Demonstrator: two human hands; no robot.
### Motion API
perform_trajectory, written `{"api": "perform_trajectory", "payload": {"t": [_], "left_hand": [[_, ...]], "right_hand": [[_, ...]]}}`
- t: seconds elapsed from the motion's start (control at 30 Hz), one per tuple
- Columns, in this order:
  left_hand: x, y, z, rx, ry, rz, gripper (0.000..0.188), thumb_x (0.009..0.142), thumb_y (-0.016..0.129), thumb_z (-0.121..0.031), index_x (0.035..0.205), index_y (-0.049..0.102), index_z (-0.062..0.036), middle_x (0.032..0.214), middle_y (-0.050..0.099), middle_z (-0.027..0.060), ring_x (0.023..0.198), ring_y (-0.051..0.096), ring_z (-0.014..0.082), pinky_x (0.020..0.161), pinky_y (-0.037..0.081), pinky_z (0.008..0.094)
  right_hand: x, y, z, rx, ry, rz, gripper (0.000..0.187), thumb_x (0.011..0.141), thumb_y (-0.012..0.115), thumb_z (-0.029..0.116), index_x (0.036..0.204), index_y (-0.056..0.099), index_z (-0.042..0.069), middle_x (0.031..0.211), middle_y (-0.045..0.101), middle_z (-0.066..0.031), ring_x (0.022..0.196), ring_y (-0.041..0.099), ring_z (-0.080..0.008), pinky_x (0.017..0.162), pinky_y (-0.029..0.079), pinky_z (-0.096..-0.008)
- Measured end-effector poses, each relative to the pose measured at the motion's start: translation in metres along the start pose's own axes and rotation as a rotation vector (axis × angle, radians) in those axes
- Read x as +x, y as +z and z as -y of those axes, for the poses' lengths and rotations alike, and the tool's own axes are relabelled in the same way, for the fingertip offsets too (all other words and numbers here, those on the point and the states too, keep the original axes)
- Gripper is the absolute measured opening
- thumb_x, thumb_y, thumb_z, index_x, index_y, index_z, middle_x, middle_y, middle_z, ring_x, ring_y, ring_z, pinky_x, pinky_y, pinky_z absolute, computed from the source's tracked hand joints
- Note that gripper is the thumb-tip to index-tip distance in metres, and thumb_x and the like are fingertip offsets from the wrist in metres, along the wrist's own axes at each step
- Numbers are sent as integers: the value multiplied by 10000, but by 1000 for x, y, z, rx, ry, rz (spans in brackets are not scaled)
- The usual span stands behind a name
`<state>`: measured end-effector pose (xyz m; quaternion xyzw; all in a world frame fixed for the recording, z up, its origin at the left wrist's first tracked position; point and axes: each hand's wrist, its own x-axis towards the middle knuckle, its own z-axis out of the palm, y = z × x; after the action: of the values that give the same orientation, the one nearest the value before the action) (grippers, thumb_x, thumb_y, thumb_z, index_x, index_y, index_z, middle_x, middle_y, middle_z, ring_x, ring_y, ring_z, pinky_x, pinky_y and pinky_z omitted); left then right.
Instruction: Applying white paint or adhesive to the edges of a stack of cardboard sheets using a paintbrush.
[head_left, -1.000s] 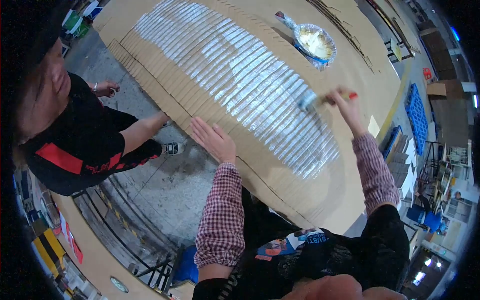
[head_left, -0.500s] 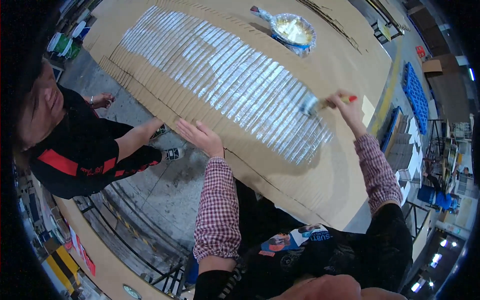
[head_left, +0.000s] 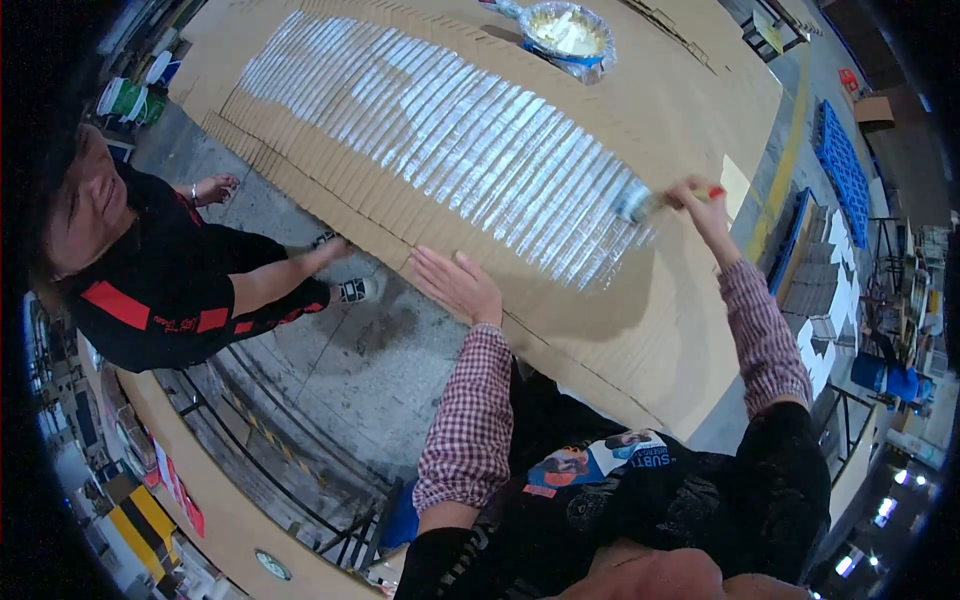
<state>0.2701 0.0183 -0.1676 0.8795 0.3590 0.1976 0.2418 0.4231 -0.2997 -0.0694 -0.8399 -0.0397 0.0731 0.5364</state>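
Note:
My right hand [head_left: 696, 203] is closed round the handle of a wide paintbrush [head_left: 633, 201], whose bristles touch the right end of a row of overlapping brown cardboard strips [head_left: 480, 170]. A wet, whitish, glue-like coat shines along the middle of the strips. My left hand [head_left: 458, 284] lies flat on the strips' near edge, fingers stretched out, with nothing in it. Beyond the strips stands a round pan [head_left: 568, 38] wrapped in clear plastic, holding a pale cream paste.
The strips lie on a large cardboard-covered table [head_left: 690, 330]. At the left, close to the table edge, stands a person [head_left: 170, 270] in black with red patches. Blue pallets [head_left: 840, 170], stacked sheets [head_left: 815, 270] and a green-and-white bucket [head_left: 128, 100] stand on the floor around.
My left hand has shifted right along the near edge of the strips. The brush has moved slightly right. The other person's arm has moved a little right too.

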Motion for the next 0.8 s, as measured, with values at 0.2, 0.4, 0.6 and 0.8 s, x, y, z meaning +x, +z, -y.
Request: {"api": "perform_trajectory", "payload": {"t": [0.2, 0.4, 0.6, 0.8], "left_hand": [[-4, 3, 16, 95, 12, -91, 587, 944, 298, -269, 1407, 155, 62, 1479, 160, 225, 1382, 120, 352, 1122, 77, 449], [-2, 5, 0, -8, 2, -44, 585, 939, 304, -257, 1399, 166, 77, 1476, 163, 231, 1380, 124, 361, 1119, 88, 450], [-3, -5, 14, -59, -3, -53, 580, 928, 321, -236, 1397, 181, 76, 1474, 178, 229, 1379, 131, 362, 1121, 78, 449], [-1, 9, 9, -109, -5, -27, 576, 924, 330, -240, 1393, 202, 69, 1475, 187, 217, 1381, 129, 352, 1119, 80, 455]], "right_hand": [[-27, -5, 20, -16, -46, -25, 169, 828, 597, 124, 701, 600, 12, 700, 617, -43, 648, 566, -86, 591, 444, -222], [-15, 6, 12, -145, -15, -12, 204, 844, 606, 172, 731, 626, 3, 675, 613, -19, 629, 559, -76, 574, 435, -209], [-60, 69, 80, -182, -139, 174, 211, 864, 620, 167, 754, 629, -13, 692, 614, -25, 630, 558, -80, 563, 431, -203], [-30, 163, 101, -129, -659, 226, 91, 799, 658, 60, 775, 620, -20, 709, 594, -83, 636, 561, -152, 593, 439, -262]]}}
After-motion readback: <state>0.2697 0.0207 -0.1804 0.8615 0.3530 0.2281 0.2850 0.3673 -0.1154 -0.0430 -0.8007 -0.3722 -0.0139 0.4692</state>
